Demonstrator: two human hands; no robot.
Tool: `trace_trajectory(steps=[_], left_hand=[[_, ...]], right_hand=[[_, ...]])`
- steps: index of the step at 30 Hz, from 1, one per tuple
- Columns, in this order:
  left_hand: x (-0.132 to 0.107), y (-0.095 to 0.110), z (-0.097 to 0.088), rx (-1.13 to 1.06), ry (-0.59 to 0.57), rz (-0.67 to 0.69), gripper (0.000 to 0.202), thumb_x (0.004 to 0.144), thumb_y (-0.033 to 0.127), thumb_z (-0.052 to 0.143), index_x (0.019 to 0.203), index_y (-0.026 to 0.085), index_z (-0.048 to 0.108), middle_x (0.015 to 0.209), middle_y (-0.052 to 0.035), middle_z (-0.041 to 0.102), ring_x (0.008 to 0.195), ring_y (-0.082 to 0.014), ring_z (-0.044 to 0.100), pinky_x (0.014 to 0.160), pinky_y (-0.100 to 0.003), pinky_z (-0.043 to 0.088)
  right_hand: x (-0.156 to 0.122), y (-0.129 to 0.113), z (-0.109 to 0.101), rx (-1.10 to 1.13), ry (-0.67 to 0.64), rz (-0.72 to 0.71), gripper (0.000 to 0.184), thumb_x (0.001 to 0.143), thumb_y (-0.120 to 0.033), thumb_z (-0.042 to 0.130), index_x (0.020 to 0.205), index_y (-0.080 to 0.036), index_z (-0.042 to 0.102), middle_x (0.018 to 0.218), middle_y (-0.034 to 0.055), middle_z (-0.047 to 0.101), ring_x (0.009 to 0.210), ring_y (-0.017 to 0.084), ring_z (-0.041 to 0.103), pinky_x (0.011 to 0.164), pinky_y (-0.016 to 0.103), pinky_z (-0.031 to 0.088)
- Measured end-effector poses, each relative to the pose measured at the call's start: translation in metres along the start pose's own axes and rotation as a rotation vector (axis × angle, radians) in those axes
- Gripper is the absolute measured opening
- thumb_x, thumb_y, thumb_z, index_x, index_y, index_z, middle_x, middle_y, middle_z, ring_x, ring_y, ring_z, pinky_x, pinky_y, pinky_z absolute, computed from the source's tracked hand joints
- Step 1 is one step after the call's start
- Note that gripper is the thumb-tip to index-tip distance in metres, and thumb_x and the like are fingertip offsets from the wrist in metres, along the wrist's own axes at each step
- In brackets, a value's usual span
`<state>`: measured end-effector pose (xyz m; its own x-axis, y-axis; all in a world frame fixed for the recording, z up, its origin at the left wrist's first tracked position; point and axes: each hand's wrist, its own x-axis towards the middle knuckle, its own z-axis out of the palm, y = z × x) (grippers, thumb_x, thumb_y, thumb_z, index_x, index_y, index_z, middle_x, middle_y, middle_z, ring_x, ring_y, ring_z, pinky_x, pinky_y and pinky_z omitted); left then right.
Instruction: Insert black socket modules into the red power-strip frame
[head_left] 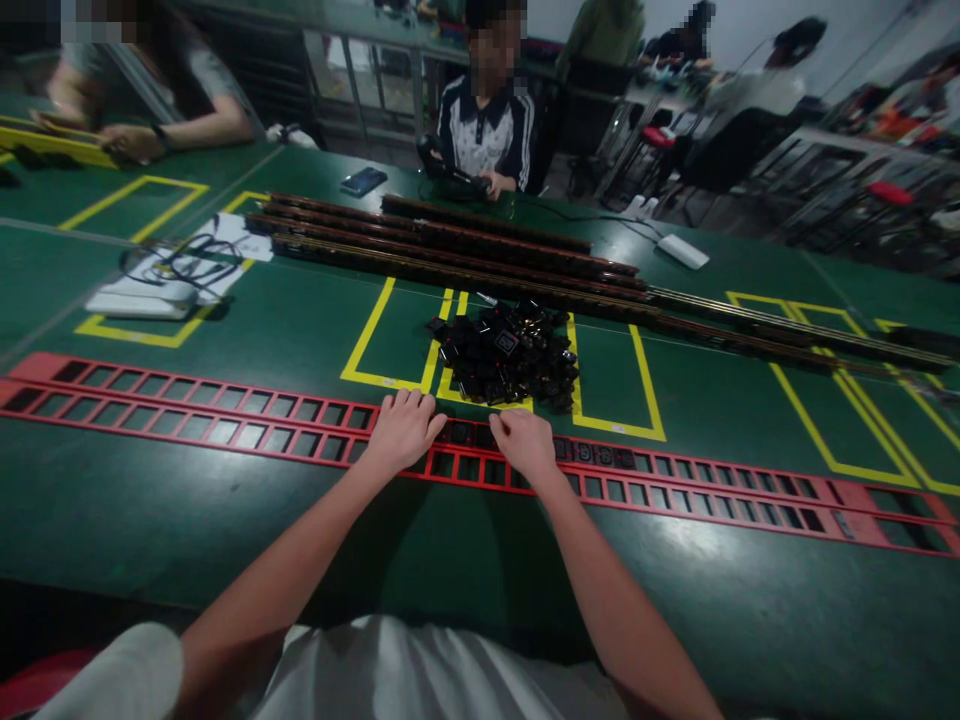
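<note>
Two long red strips (225, 415) with rows of rectangular slots lie side by side across the green table. My left hand (405, 428) rests on them, fingers bent down over the slots. My right hand (525, 443) is beside it, fingers curled onto the upper strip where small black parts sit in some slots (592, 453). Whether either hand holds a part is hidden. Just beyond my hands lies a heap of small black socket parts (510, 355) on yellow floor-tape markings.
Long dark strips (450, 245) are stacked behind the heap, reaching far right. A white box with cables (150, 295) lies at left, a phone (363, 181) and a white adapter (682, 250) farther back. A person (487, 120) sits opposite; another person's arm (187, 130) is at back left.
</note>
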<state>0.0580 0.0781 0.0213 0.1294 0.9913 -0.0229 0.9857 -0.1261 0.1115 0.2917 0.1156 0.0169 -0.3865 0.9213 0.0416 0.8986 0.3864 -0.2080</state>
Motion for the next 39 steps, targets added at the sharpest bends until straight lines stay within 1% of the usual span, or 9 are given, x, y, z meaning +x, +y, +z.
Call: trace_trajectory(steps=[10, 13, 16, 19, 25, 30, 34, 37, 39], left_hand=[[0.006, -0.003, 0.001, -0.054, -0.021, 0.010, 0.044, 0.107, 0.049, 0.034, 0.099, 0.020, 0.066, 0.108, -0.0138, 0.069, 0.106, -0.0330, 0.058, 0.088, -0.046, 0.041], [0.004, -0.003, 0.001, -0.086, 0.010, -0.009, 0.043, 0.106, 0.050, 0.036, 0.095, 0.020, 0.066, 0.105, -0.0133, 0.068, 0.105, -0.0325, 0.058, 0.088, -0.046, 0.041], [0.004, -0.003, 0.001, -0.113, 0.022, -0.022, 0.042, 0.106, 0.050, 0.038, 0.093, 0.021, 0.066, 0.104, -0.0130, 0.068, 0.104, -0.0320, 0.058, 0.087, -0.046, 0.041], [0.004, -0.003, 0.000, -0.124, 0.009, -0.017, 0.042, 0.106, 0.050, 0.038, 0.092, 0.021, 0.065, 0.103, -0.0123, 0.068, 0.103, -0.0311, 0.058, 0.087, -0.045, 0.041], [0.005, -0.004, 0.002, -0.128, 0.027, -0.010, 0.042, 0.106, 0.051, 0.039, 0.091, 0.021, 0.065, 0.102, -0.0115, 0.068, 0.102, -0.0304, 0.058, 0.087, -0.044, 0.041], [0.004, -0.003, 0.002, -0.126, 0.039, -0.018, 0.041, 0.105, 0.050, 0.041, 0.090, 0.021, 0.066, 0.101, -0.0118, 0.068, 0.104, -0.0313, 0.058, 0.089, -0.045, 0.041], [0.004, -0.003, 0.000, -0.127, 0.027, -0.019, 0.042, 0.105, 0.051, 0.040, 0.091, 0.021, 0.066, 0.102, -0.0120, 0.068, 0.103, -0.0310, 0.059, 0.088, -0.045, 0.042], [0.004, -0.003, 0.000, -0.125, 0.019, -0.022, 0.043, 0.105, 0.051, 0.040, 0.091, 0.021, 0.066, 0.101, -0.0120, 0.068, 0.102, -0.0310, 0.059, 0.088, -0.045, 0.042], [0.004, -0.003, 0.000, -0.128, 0.018, -0.021, 0.043, 0.105, 0.051, 0.039, 0.091, 0.021, 0.066, 0.100, -0.0120, 0.068, 0.102, -0.0308, 0.059, 0.088, -0.045, 0.043]], right_hand=[[0.009, 0.001, -0.007, 0.100, -0.036, 0.074, 0.037, 0.105, -0.034, 0.051, 0.074, -0.021, 0.068, 0.083, 0.0042, 0.073, 0.080, 0.018, 0.067, 0.068, 0.027, 0.041], [0.017, 0.004, -0.010, 0.158, 0.041, 0.090, 0.019, 0.101, -0.029, 0.055, 0.103, -0.021, 0.072, 0.107, 0.0053, 0.073, 0.089, 0.019, 0.069, 0.070, 0.027, 0.047], [0.025, 0.005, -0.010, 0.171, 0.067, 0.045, 0.044, 0.096, -0.021, 0.057, 0.139, -0.023, 0.061, 0.142, 0.0085, 0.061, 0.102, 0.020, 0.069, 0.075, 0.029, 0.053], [0.031, 0.004, -0.006, 0.140, 0.020, 0.026, 0.052, 0.093, -0.016, 0.056, 0.144, -0.023, 0.058, 0.155, 0.0094, 0.052, 0.114, 0.024, 0.068, 0.082, 0.033, 0.057], [0.030, 0.006, 0.000, 0.193, 0.010, 0.013, 0.037, 0.095, -0.013, 0.054, 0.129, -0.024, 0.063, 0.144, 0.0053, 0.061, 0.106, 0.022, 0.069, 0.082, 0.033, 0.056], [0.026, 0.004, -0.001, 0.186, -0.004, 0.038, 0.025, 0.100, -0.027, 0.058, 0.124, -0.023, 0.065, 0.133, 0.0073, 0.065, 0.099, 0.023, 0.069, 0.079, 0.033, 0.053], [0.025, 0.001, -0.004, 0.177, -0.010, 0.056, 0.036, 0.104, -0.034, 0.053, 0.137, -0.023, 0.061, 0.135, 0.0101, 0.064, 0.100, 0.024, 0.070, 0.081, 0.035, 0.053], [0.024, 0.000, -0.006, 0.158, -0.011, 0.056, 0.046, 0.107, -0.033, 0.046, 0.153, -0.027, 0.052, 0.137, 0.0112, 0.063, 0.100, 0.025, 0.070, 0.080, 0.035, 0.054], [0.024, 0.000, -0.007, 0.143, -0.015, 0.043, 0.048, 0.109, -0.030, 0.041, 0.156, -0.030, 0.050, 0.137, 0.0106, 0.062, 0.098, 0.024, 0.070, 0.077, 0.034, 0.053]])
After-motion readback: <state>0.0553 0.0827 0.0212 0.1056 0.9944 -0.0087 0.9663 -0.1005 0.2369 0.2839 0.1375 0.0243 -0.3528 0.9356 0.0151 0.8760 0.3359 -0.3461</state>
